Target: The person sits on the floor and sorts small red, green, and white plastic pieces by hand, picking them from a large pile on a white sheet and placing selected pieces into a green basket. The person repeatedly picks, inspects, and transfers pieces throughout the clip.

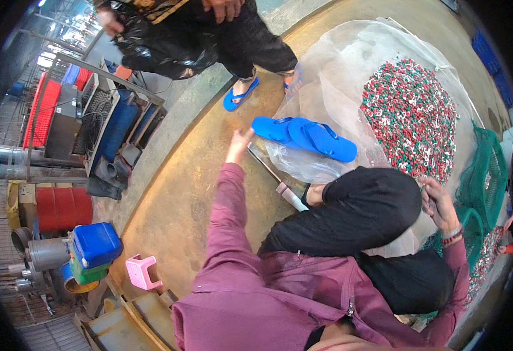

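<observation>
Head view: the left hand (238, 142), fingers loosely open and holding nothing, reaches toward ten o'clock beside the pair of blue rubber flip-flops (303, 136). The right hand (439, 205), at three o'clock, curls over the red, green and white pellet heap (411, 117); its grip cannot be told.

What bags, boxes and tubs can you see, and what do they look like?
Clear plastic sheet bag: spread on the floor at upper right, holding red, green and white small pieces.
Green mesh sack: right edge.
Blue jerrycan: lower left, boxy, on stacked tubs.
Black plastic bag: top, held by another person.
No signs or screens.
</observation>
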{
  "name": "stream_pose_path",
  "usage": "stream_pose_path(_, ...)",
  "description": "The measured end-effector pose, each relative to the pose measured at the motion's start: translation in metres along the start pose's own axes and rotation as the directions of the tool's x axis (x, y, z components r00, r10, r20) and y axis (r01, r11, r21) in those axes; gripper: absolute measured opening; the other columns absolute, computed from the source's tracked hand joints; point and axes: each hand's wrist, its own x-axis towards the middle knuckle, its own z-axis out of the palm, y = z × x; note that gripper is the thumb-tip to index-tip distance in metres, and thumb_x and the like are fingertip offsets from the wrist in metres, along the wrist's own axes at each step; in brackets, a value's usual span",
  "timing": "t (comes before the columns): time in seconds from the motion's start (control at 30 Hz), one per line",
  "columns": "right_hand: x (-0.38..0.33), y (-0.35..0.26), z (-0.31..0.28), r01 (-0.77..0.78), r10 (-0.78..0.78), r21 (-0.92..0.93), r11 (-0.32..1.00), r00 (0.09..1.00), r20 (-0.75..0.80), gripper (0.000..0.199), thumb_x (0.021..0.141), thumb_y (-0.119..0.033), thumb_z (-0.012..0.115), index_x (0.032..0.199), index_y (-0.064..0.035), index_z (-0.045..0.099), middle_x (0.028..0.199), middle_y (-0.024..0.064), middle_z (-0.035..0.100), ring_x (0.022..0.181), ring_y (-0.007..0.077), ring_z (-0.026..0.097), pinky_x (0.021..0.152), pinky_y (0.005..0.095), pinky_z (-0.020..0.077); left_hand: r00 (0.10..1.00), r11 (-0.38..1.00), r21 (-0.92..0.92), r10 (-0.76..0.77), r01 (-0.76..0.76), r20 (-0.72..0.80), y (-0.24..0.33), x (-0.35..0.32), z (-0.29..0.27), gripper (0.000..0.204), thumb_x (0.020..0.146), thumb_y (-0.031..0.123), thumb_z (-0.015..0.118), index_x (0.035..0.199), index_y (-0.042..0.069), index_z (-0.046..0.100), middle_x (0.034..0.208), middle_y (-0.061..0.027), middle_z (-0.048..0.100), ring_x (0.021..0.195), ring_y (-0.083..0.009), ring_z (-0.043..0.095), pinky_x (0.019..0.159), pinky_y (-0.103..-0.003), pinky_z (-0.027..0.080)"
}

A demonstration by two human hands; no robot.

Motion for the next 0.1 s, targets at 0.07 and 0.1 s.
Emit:
stream_pose_path(0.07, 0.001, 0.011, -0.014, -0.056, 0.054, -0.051, 0.997, 0.998, -0.03, 0.034, 0.093, -0.025, 0.051, 0.119, -0.0036, 0.049, 0.067, -0.0004, 0.048, 0.049, 0.0063, 0.045, 0.038, 0.0177, 0.0326, 0.946, 0.701, 0.691, 0.315, -0.176, -0.079, -0.033, 0.027, 0.036, 0.075, 0.08, 0.047, 0.067, 0.139, 0.015, 0.033, 0.14, -0.0136, 0.04, 0.126, -0.039, 0.036, 0.099, -0.056, 0.032)
stream_pose_path(0.1, 0.003, 0.016, -0.023, -0.079, 0.076, -0.076, 0.994, 0.996, -0.05, 0.035, 0.093, -0.026, 0.052, 0.12, -0.0035, 0.048, 0.068, -0.0002, 0.049, 0.049, 0.0065, 0.046, 0.038, 0.0177, 0.0339, 0.932, 0.664, 0.702, 0.363, -0.259, 0.0, -0.038, 0.047, 0.047, 0.075, 0.08, 0.047, 0.067, 0.139, 0.015, 0.033, 0.14, -0.0136, 0.04, 0.126, -0.039, 0.036, 0.099, -0.056, 0.032)
